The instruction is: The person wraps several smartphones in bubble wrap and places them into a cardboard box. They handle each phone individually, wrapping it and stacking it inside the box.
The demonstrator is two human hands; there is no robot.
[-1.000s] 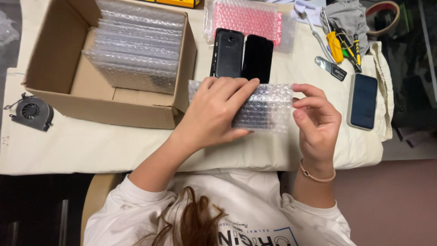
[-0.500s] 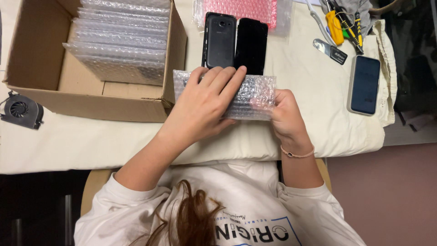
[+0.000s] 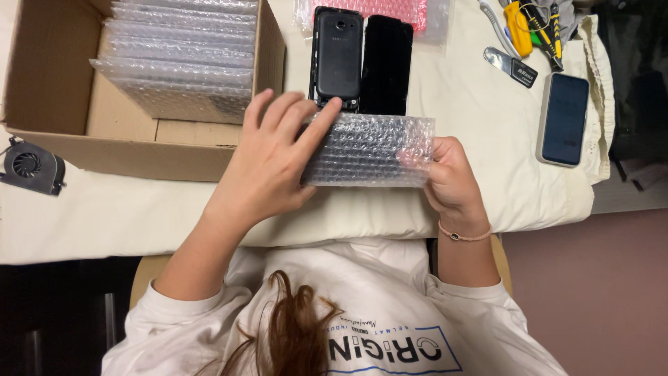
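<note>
A flat packet wrapped in clear bubble wrap (image 3: 379, 150) lies across the white padded cover (image 3: 480, 97) in front of me. My left hand (image 3: 268, 163) rests over its left end, fingers spread across the top and thumb at the near edge. My right hand (image 3: 452, 184) grips the right end, thumb on top of the wrap. What is inside the wrap is hidden. Just beyond the packet, two dark phones lie side by side: one back-up with a camera hole (image 3: 338, 56), one plain black (image 3: 385, 63).
An open cardboard box (image 3: 139, 157) at the left holds a stack of bubble-wrap sheets (image 3: 181, 63). A small black fan (image 3: 29, 166) sits at the far left. Pink bubble wrap (image 3: 390, 8) lies at the top; hand tools (image 3: 529, 28) and another phone (image 3: 562, 118) are on the right.
My right hand has slid from the packet's top edge down to its right end. My left hand stays on the left end. The view has drawn closer.
</note>
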